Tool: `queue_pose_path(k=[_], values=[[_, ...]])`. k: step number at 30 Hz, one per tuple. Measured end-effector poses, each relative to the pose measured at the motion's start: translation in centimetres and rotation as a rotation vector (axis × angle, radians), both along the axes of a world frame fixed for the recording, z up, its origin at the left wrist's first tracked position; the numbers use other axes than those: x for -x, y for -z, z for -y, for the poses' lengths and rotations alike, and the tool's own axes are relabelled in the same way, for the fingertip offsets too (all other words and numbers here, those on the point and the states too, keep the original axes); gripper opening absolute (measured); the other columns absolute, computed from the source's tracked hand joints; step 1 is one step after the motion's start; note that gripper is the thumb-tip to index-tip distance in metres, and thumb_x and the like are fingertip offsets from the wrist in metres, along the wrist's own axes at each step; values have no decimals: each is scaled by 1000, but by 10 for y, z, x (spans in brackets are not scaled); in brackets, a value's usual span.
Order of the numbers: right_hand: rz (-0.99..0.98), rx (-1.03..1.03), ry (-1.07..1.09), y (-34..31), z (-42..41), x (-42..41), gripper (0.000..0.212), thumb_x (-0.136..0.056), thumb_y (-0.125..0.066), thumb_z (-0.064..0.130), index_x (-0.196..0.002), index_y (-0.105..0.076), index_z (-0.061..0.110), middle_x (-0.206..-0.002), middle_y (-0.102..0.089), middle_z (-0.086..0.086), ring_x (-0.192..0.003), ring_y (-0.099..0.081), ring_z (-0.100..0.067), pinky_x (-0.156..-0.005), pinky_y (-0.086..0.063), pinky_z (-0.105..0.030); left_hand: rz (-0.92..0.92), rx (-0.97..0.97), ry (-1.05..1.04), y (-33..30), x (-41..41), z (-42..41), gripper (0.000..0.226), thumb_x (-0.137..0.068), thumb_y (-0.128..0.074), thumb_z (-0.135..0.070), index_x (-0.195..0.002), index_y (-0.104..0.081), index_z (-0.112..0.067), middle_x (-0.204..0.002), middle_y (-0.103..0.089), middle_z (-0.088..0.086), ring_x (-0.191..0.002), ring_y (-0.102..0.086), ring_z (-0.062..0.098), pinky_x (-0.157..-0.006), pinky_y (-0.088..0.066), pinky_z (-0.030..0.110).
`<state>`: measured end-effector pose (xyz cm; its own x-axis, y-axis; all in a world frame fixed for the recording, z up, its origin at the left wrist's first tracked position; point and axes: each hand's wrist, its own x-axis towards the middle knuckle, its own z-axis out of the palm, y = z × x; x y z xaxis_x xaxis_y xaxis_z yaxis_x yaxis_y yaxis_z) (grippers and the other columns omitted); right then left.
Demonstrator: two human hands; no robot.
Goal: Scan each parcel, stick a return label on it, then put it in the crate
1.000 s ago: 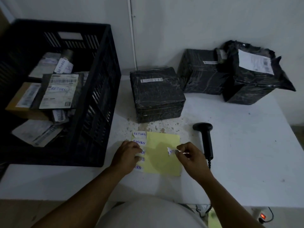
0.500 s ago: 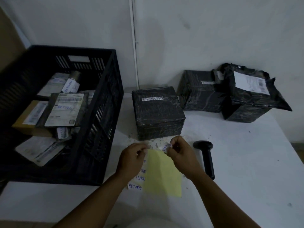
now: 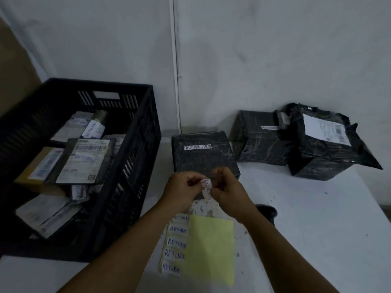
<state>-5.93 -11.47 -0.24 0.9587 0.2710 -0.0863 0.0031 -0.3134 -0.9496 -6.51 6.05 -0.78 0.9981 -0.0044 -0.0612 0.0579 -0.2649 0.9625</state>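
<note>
We hold one small white return label [image 3: 207, 187] between both hands, just above the near edge of the nearest parcel. Our left hand [image 3: 182, 189] pinches its left side with thumb and fingertips, and our right hand [image 3: 224, 187] pinches its right side the same way, so both hands are closed on the label. The label hangs roughly upright, slightly curled, with handwritten blue letters running down it; only part of the word shows between the fingers.

Directly behind our hands sits the black wrapped parcel [image 3: 203, 154], a boxy shape bound in shiny film, with a narrow white barcode strip [image 3: 197, 147] on its top face. It rests on the white table [image 3: 317, 229], just beside the crate.

Below our hands lies a yellow backing sheet [image 3: 211, 248], flat on the table, with a column of white stickers marked RETURN [image 3: 176, 243] down its left edge. The dark scanner [image 3: 267, 212] lies to the right of the sheet, mostly hidden behind our right forearm.

To the left stands the black slatted crate [image 3: 135, 166], holding several parcels with shipping labels, at least two bearing a RETURN sticker. Farther back on the right, two more black-wrapped parcels [image 3: 260, 138] [image 3: 325, 149] sit against the wall, touching each other.
</note>
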Motion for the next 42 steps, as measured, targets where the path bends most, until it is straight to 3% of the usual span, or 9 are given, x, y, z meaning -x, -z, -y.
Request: queue_pose_path(k=[9,14,19,23,27,29,33,38,42], values=[[-37,-14,259,-6,-21,-44,33,-88,-72,26,-113,-53,34,-92,-68,9,-79,-66,-1,-60,-50,-14,-48,-13,-293,0,-32,12,5,-86,-74,-25,-84,-70,-23,-78,-74,-6,-74,-70,8,-70,-59,33],[35,163,303,-8,-27,-76,9,-95,-64,26,-103,-64,24,-91,-68,8,-81,-64,-5,-68,-50,-21,57,-294,-315,0,-57,10,18,-91,-65,-38,-78,-68,-26,-74,-66,-9,-71,-62,7,-65,-54,33],[102,380,310,0,-36,-106,13,-97,-61,28,-103,-68,19,-97,-71,3,-80,-63,-9,-72,-50,-24,63,-640,-354,6,-88,4,19,-88,-67,-45,-80,-74,-30,-93,-66,-7,-99,-52,23,-85,-48,42],[218,635,321,17,-41,-115,15,-94,-62,36,-98,-70,23,-95,-73,4,-82,-62,-13,-76,-47,-27,37,-764,-371,15,-101,4,18,-86,-68,-46,-75,-73,-32,-99,-64,-11,-106,-45,22,-86,-35,37],[326,757,372,27,-48,-118,20,-86,-66,47,-87,-68,27,-92,-70,4,-94,-57,-21,-74,-32,-31,45,-784,-370,24,-107,5,13,-84,-70,-42,-77,-73,-32,-107,-61,-10,-113,-40,23,-86,-26,35],[319,798,401,33,-48,-119,28,-84,-64,54,-91,-67,27,-99,-67,0,-100,-53,-25,-76,-33,-35,51,-760,-389,27,-108,5,10,-81,-72,-42,-82,-71,-32,-111,-58,-9,-115,-40,23,-91,-30,36],[237,866,494,41,-41,-121,41,-84,-58,61,-105,-61,26,-116,-58,-7,-112,-44,-30,-89,-34,-43,-45,-709,-489,33,-110,1,39,-77,-72,-52,-108,-60,-32,-126,-44,-3,-118,-37,25,-98,-39,42],[151,864,549,41,-33,-126,40,-88,-54,60,-111,-58,27,-124,-53,-8,-118,-40,-31,-93,-31,-45,-109,-661,-467,34,-110,-2,35,-84,-66,-53,-109,-59,-29,-133,-37,-1,-118,-42,26,-90,-49,42],[171,888,518,40,-31,-115,69,-78,-45,81,-117,-54,25,-125,-51,-9,-117,-41,-32,-92,-34,-46,-121,-613,-421,30,-104,-8,48,-80,-66,-60,-118,-60,-31,-137,-37,-2,-119,-45,24,-91,-49,39]])
